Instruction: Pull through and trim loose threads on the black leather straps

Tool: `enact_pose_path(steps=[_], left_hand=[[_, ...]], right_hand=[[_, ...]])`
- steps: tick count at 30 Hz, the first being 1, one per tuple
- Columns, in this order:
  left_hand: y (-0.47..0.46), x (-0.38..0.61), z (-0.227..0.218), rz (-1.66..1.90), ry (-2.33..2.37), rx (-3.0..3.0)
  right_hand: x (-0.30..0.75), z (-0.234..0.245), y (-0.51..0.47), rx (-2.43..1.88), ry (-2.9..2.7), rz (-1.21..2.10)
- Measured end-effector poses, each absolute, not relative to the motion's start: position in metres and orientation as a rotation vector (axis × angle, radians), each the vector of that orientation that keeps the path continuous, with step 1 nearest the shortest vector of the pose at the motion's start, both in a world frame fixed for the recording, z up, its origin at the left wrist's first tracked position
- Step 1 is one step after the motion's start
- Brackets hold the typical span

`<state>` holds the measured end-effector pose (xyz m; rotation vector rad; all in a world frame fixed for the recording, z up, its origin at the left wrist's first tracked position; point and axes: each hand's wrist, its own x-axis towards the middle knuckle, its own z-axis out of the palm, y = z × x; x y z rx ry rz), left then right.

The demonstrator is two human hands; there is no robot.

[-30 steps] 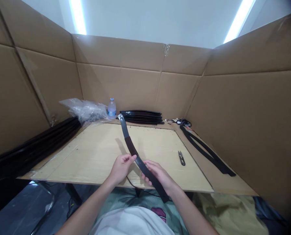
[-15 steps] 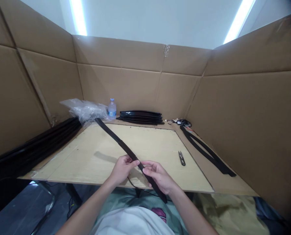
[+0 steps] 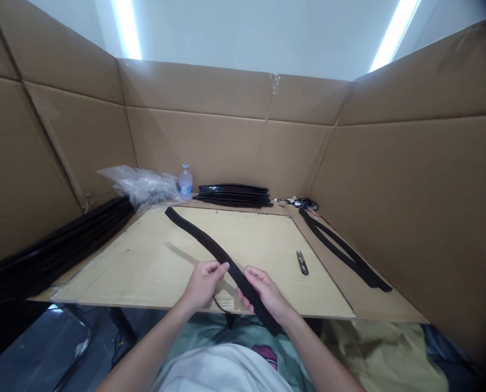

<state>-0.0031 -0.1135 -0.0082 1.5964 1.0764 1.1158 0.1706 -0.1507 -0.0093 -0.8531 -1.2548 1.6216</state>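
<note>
The left hand [image 3: 204, 280] pinches the left edge of a dark strip [image 3: 213, 247] near its middle, thumb on top and fingers curled close. The right hand [image 3: 266, 293] is closed around the same strip lower down, its fingers passing underneath so that some tips show at the left edge; how firmly it grips, I can't tell from this angle. The strip lies between the two hands, its long axis slanting from far left to near right with a slight bend. The right hand is nearer its near end, which reaches past the table's front edge; the far end extends beyond the left hand, above the tabletop [image 3: 145, 261]. Farther out, snips [image 3: 302, 263] lie right of the hands, and a stack of dark strips [image 3: 232, 196] sits at the back.
</note>
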Motion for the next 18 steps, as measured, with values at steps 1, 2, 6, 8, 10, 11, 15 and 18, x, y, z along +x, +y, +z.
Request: enact_pose_path(steps=[1,2,6,8,10,11,15,18], left_hand=[[-0.1133,-0.0033,-0.0087,1.118,1.081,1.58],[-0.1132,-0.0034,-0.0091,1.117,1.082,1.566],[-0.1129,-0.0036,-0.0101,1.091,1.063,1.566],[-0.1132,-0.0034,-0.0106,1.052,1.043,1.581],[-0.1136,-0.0029,-0.0111,1.029,1.011,1.593],[-0.1138,-0.0026,-0.0113,1.028,0.995,1.597],[-0.1149,-0.0016,-0.0104,1.008,0.955,1.566],[-0.1162,-0.0013,-0.0075,0.984,0.926,1.543]], right_hand=[[0.1707,-0.0088,-0.1504,-0.851,-1.252,1.618],[0.1708,-0.0084,-0.1502,-0.845,-1.255,1.609],[0.1733,-0.0076,-0.1499,-0.878,-1.247,1.609],[0.1746,-0.0089,-0.1491,-0.924,-1.233,1.625],[0.1751,-0.0109,-0.1475,-0.929,-1.238,1.628],[0.175,-0.0119,-0.1466,-0.912,-1.251,1.623],[0.1734,-0.0133,-0.1449,-0.839,-1.307,1.573],[0.1724,-0.0109,-0.147,-0.828,-1.315,1.518]])
